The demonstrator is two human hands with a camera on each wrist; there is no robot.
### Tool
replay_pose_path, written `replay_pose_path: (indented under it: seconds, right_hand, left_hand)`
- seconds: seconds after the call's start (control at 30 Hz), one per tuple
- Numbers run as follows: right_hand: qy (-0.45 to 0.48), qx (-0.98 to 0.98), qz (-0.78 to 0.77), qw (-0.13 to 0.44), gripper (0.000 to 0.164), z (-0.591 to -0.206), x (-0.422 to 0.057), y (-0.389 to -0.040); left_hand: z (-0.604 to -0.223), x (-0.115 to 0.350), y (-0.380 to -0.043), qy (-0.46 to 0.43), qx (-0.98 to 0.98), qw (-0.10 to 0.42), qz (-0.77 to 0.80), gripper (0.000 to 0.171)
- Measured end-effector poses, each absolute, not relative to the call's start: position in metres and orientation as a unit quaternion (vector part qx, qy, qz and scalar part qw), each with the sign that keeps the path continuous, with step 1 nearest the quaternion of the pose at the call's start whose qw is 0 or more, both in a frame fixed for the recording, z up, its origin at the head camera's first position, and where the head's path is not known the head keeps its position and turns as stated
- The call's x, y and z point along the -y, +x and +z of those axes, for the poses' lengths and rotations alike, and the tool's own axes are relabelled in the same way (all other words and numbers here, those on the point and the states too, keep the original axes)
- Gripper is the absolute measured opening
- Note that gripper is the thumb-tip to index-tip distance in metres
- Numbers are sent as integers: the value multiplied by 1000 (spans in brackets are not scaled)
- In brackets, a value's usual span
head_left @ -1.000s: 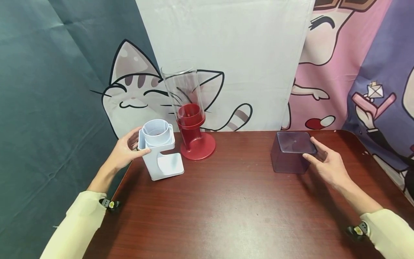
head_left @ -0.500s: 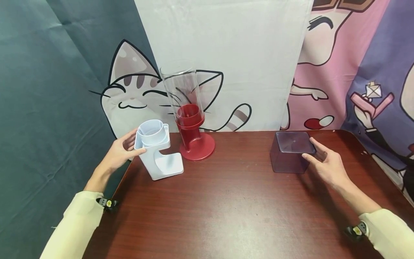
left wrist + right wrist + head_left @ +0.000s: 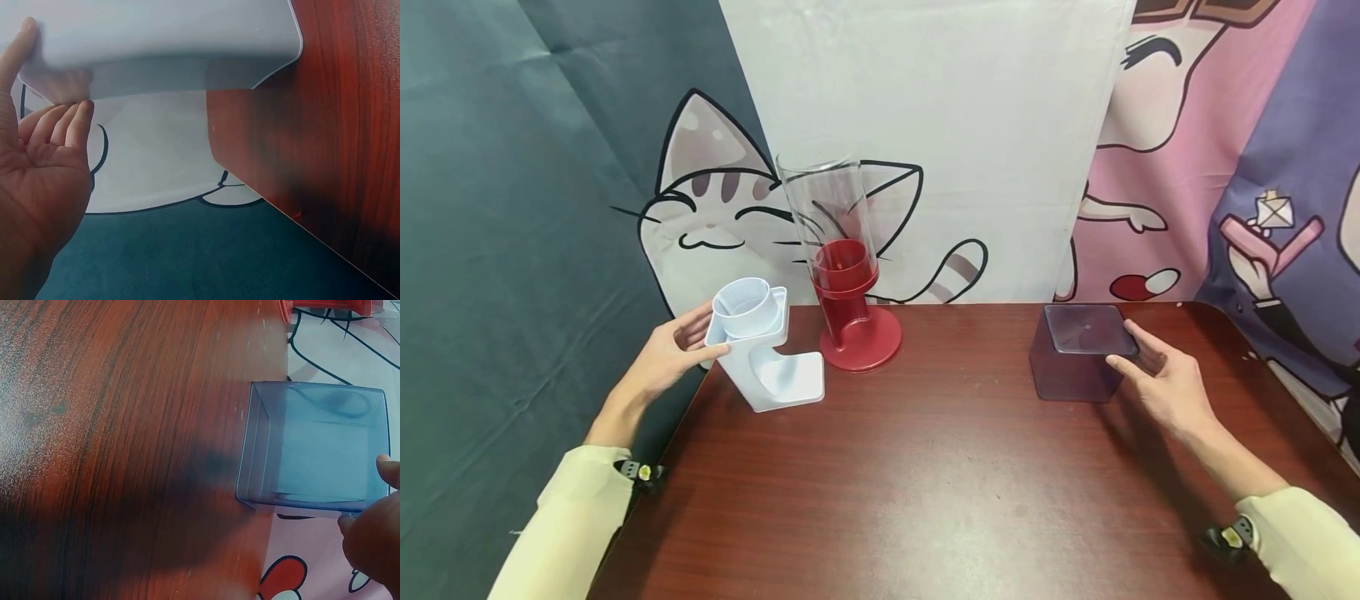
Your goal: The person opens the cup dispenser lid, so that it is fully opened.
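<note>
My left hand grips the upper left side of a white plastic stand, thumb in front and fingers behind. The stand has a round collar on top and a flat foot, and it leans left. In the left wrist view its smooth wall fills the top, with the thumb and fingertips on it. At the right, my right hand holds the right edge of a translucent purple box between thumb and fingers. The box looks blue in the right wrist view, where part of the hand shows at its corner.
A red stand carrying a tall clear cylinder is just right of the white one, near the back edge. The brown wooden table ends at a printed cloth backdrop. A green cloth hangs at left.
The top of the white stand has tipped further left with my left hand, while its foot has barely shifted. My right hand and the purple box look unmoved.
</note>
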State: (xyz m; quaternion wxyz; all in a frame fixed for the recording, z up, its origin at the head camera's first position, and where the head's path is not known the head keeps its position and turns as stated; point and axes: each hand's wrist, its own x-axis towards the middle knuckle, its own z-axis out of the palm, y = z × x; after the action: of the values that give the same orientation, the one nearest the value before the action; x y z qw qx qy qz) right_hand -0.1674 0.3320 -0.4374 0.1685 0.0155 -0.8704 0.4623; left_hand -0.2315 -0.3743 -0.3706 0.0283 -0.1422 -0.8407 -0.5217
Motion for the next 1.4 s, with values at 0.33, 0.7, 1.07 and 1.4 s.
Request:
replay_pose_path:
  seconds: [0.33, 0.7, 1.07, 1.4]
  right_hand:
    - [13, 869, 466, 169, 67, -437, -332, -166]
    - [3, 838, 517, 172, 68, -438, -335, -168]
    - [15, 797, 582, 159, 71, -437, -339, -166]
    - [28, 769, 621, 148, 75, -423, -341, -168]
  left_hand:
    - [-366, 378, -229, -132, 847, 17, -515, 77]
    - [-363, 378, -228, -118, 851, 32, -511, 72]
    - [-342, 379, -227, -176, 851, -29, -494, 76]
    - [-310, 368, -237, -173, 819, 78, -542, 71]
